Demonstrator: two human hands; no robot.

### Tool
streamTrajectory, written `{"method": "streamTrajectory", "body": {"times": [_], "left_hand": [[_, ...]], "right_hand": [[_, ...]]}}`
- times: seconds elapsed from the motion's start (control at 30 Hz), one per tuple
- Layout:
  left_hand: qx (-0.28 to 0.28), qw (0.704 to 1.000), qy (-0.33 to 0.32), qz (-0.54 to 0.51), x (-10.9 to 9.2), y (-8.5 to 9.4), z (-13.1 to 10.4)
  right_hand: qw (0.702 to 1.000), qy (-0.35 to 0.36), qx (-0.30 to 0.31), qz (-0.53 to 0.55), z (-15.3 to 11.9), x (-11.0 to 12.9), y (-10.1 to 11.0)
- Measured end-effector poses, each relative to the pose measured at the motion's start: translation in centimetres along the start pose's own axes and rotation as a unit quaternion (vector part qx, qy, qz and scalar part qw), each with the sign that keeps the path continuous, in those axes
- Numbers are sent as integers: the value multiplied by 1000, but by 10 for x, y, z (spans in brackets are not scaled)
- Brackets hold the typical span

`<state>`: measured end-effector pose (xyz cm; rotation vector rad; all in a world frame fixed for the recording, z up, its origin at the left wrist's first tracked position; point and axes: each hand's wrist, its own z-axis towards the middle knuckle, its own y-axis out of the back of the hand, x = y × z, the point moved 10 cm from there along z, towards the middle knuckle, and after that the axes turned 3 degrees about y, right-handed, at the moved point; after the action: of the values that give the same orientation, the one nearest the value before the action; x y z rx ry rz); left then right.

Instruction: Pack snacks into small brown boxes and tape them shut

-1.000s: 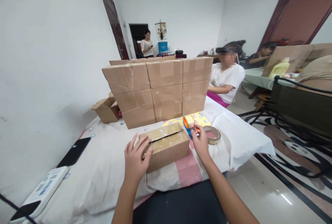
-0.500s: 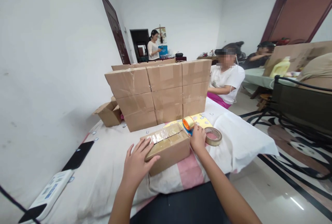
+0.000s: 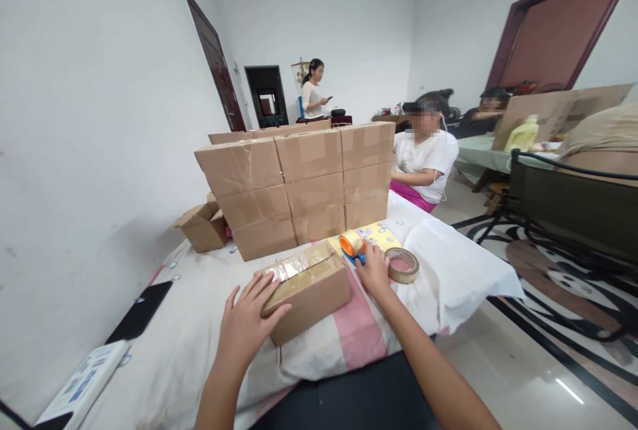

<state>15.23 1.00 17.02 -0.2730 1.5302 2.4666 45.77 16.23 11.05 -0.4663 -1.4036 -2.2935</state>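
A closed cardboard box (image 3: 312, 300) lies on the cloth in front of me, with shiny clear tape along its top. My left hand (image 3: 246, 307) rests on its left end, fingers spread over the top and thumb against the near side. Just beyond the box's right end, my right hand (image 3: 373, 270) has its fingers closed around a tape dispenser (image 3: 351, 243) with an orange hub and a blue part. The dispenser's handle is mostly hidden by my fingers. To the right of that hand sits a wide roll of tape (image 3: 403, 265), lying flat.
Stacked cardboard boxes (image 3: 314, 201) form a wall behind the work spot. An open carton (image 3: 202, 227) stands at their left. A black flat device (image 3: 139, 310) lies by the left wall. A person in white (image 3: 423, 164) sits beyond the table's right side; another stands farther back.
My view has shifted slightly, so the table things appear a little lower and farther left. Both hands keep their places. The standing person at the back has moved to the right.
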Motion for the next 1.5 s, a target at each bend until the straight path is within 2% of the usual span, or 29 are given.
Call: {"method": "streamTrajectory", "body": {"times": [0.07,0.17,0.33,0.4,0.47,0.57,0.63,0.7,0.8,0.87,0.93,1.0,1.07,1.17,1.3,1.4,1.43,1.5], "left_hand": [[-6,1000,14,3,7,1,0],[-12,1000,17,-1,10,4,-1],[2,999,30,15,-6,15,4],[-6,1000,22,17,-25,25,11],[-27,1000,-2,-7,-53,35,21],[-34,993,-31,-107,-96,43,39],[-4,975,-34,-219,-122,39,50],[43,939,-31,-340,-144,30,58],[124,879,-20,-461,-168,9,61],[143,857,2,-494,-172,-4,60],[107,859,40,-499,-164,-12,57],[44,873,89,-478,-150,-16,50],[-3,876,128,-465,-141,-19,39],[-30,843,155,-513,-142,-24,24],[-40,793,175,-583,-148,-32,9],[-23,772,159,-614,-156,-38,0],[-14,777,132,-616,-162,-36,-1],[-13,813,60,-579,-171,-25,-1]], "right_hand": [[993,2,-25,115,2,-7,9],[958,15,-57,280,3,-16,28],[898,43,-25,438,3,-15,63],[888,55,-17,456,1,-12,82],[886,68,-17,459,-2,-8,105],[880,85,-5,466,-11,-1,139],[877,104,25,469,-19,6,155],[876,132,71,459,-28,15,165],[887,183,130,403,-42,27,169],[916,206,113,325,-48,30,172],[941,224,31,253,-56,33,182],[938,258,-37,229,-72,45,188],[924,309,-32,225,-94,65,177],[921,351,-16,167,-121,92,152],[934,326,-86,116,-129,102,143],[933,312,-118,135,-125,101,146],[930,307,-124,162,-123,98,148],[925,266,-119,245,-115,84,149]]}}
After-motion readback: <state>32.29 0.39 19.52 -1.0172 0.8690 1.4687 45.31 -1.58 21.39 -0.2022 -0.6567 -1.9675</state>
